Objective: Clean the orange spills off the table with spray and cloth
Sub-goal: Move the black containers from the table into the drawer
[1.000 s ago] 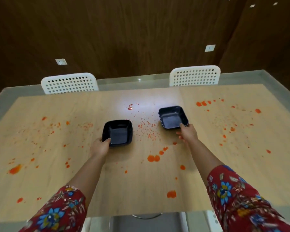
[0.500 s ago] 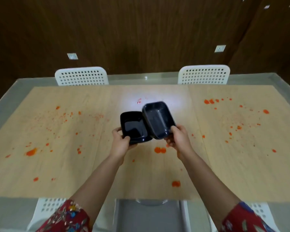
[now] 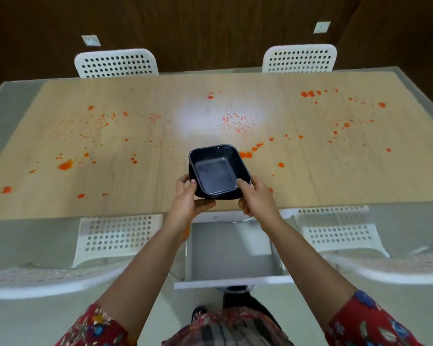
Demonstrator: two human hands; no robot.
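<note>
Two black square bowls (image 3: pixel 218 171) are nested into one stack, held above the near edge of the wooden table (image 3: pixel 60 186). My left hand (image 3: pixel 186 199) grips the stack's left side from below, and my right hand (image 3: pixel 256 199) grips its right side with the thumb on the rim. Orange spills (image 3: pixel 65 165) are spattered across the whole tabletop, with fine specks (image 3: pixel 235 122) in the middle and larger drops (image 3: pixel 308 94) at the far right. No spray bottle or cloth is in view.
Two white perforated chairs (image 3: pixel 116 63) (image 3: pixel 299 58) stand at the table's far side, and two more (image 3: pixel 115 236) (image 3: pixel 338 231) are tucked under the near edge. A white open drawer or tray (image 3: pixel 231 255) sits below the table between my arms. Dark wood wall behind.
The two bowls, first apart on the table, were lifted, brought together and nested. Both hands have pulled the stack toward the near table edge, and the view has tipped downward.
</note>
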